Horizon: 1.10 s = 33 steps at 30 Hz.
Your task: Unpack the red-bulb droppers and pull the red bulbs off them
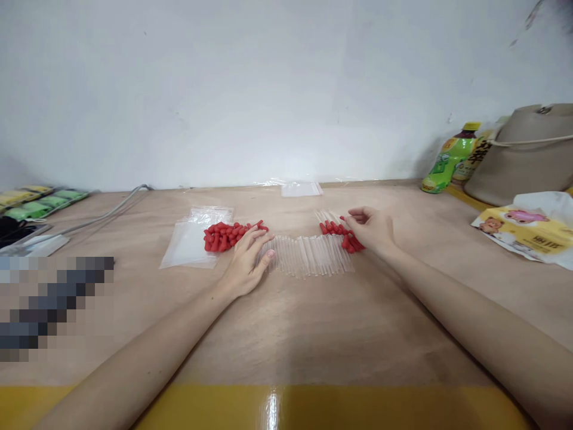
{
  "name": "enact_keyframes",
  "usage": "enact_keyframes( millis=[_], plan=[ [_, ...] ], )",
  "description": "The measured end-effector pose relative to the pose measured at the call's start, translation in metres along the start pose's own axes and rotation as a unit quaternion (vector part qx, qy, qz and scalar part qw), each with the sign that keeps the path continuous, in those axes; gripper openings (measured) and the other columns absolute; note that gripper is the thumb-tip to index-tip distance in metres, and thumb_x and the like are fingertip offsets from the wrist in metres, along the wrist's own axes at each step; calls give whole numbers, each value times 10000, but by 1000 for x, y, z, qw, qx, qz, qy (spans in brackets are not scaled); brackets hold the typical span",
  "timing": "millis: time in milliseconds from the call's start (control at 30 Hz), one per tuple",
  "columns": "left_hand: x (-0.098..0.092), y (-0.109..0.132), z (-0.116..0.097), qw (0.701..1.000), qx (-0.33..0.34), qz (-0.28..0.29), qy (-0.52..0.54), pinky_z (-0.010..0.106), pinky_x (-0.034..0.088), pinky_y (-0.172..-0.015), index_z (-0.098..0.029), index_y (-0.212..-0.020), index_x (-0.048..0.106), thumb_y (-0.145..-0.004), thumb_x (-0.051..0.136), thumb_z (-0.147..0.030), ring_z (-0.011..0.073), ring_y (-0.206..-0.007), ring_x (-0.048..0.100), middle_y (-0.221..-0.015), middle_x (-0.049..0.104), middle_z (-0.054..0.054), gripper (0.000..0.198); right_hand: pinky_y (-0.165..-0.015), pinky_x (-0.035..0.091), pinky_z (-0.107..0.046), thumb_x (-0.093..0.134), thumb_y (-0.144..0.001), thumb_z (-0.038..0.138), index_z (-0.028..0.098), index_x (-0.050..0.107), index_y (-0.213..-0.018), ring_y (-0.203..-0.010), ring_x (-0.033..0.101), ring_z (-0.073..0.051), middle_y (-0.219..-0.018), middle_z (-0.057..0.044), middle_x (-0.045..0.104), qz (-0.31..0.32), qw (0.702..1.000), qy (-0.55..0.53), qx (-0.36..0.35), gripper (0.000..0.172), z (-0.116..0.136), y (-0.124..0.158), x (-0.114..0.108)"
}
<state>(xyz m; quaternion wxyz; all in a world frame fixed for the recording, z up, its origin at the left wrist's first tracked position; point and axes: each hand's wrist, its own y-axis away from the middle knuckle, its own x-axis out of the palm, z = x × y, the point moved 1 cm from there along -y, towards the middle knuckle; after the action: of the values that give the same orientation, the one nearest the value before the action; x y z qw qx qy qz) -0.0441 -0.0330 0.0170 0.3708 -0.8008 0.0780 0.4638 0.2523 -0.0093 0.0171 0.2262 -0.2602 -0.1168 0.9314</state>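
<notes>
My left hand [251, 260] lies with its fingers spread at the left end of a row of clear thin tubes [308, 255]. Beside its fingertips is a pile of small red rubbery pieces [224, 235], partly on clear plastic bags [185, 243]. My right hand [369, 227] is at the right, thumb and fingers closed together on a small red piece [342, 218]. Just below and left of that hand are more red pieces [331, 227], some with clear tubes reaching out behind them.
A small clear bag [301, 189] lies near the wall. At right stand a green bottle [450, 160] and a beige bucket [521, 155], with a yellow and white package [528, 227] before them. Green and yellow packs [40, 204] and a grey cable [111, 211] are at left.
</notes>
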Motion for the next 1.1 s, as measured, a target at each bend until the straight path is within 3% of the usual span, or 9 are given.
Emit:
enact_keyframes(
  millis=[133,233,333,400,467,533,767,967,1100],
  plan=[
    [1,1,2,1000,14,-6,-7,463,308,-1025,-188,-1177,480,-889,394,-320,247,-1256,328,-1235,457,97,329,-648,529,-284,607,-677,301,140,618,-849,-766,655,-198,-773,-82,680,-59,996,-64,-4,236,10,-4,-9],
    [2,1,2,998,44,-28,-30,466,314,-1018,-191,-1193,467,-879,416,-311,250,-1257,331,-1237,461,101,340,-646,530,-278,617,-687,315,143,606,-865,-761,652,-190,-799,-87,675,-45,992,-116,-11,247,16,4,-11],
    [3,0,-2,991,91,-61,-74,475,311,-1016,-197,-1236,439,-867,442,-287,259,-1266,324,-1269,458,110,380,-641,533,-285,607,-721,330,159,601,-898,-771,644,-183,-840,-81,667,3,989,-121,-83,246,18,28,-6],
    [3,0,-8,985,120,-75,-102,483,304,-1022,-202,-1264,420,-865,445,-265,262,-1273,321,-1299,450,111,405,-695,529,-310,565,-770,305,184,596,-952,-819,638,-180,-885,-63,667,66,977,-97,-178,220,18,49,-1],
    [3,0,-15,978,150,-74,-122,489,305,-1026,-209,-1265,426,-866,443,-254,260,-1275,327,-1320,442,104,402,-772,510,-332,550,-786,254,202,597,-963,-865,624,-175,-928,-51,660,99,951,-64,-285,190,19,68,4],
    [3,1,-22,971,189,-65,-136,486,334,-1017,-210,-1208,488,-868,445,-248,251,-1253,370,-1300,473,92,345,-751,509,-312,529,-799,212,216,594,-962,-828,624,-160,-883,-34,666,105,929,-48,-353,175,21,81,6],
    [11,4,-30,950,264,-79,-145,371,490,-923,-142,-935,620,-855,481,-182,192,-994,604,-991,673,66,166,-739,493,-310,500,-810,176,215,581,-1003,-832,603,-158,-905,-46,653,114,904,-7,-412,213,22,86,10],
    [14,4,-36,956,266,-60,-112,374,485,-934,-160,-983,603,-863,461,-193,183,-985,609,-1002,668,65,188,-934,358,-449,584,-790,298,240,614,-993,-924,574,-200,-918,-38,667,83,852,137,-498,213,32,90,20],
    [15,5,-38,956,275,-50,-94,368,477,-949,-154,-1008,586,-867,445,-176,179,-1009,598,-1003,667,68,201,-901,388,-417,565,-807,222,243,643,-862,-866,588,-173,-856,-10,680,74,838,142,-521,98,35,91,21]
  ],
)
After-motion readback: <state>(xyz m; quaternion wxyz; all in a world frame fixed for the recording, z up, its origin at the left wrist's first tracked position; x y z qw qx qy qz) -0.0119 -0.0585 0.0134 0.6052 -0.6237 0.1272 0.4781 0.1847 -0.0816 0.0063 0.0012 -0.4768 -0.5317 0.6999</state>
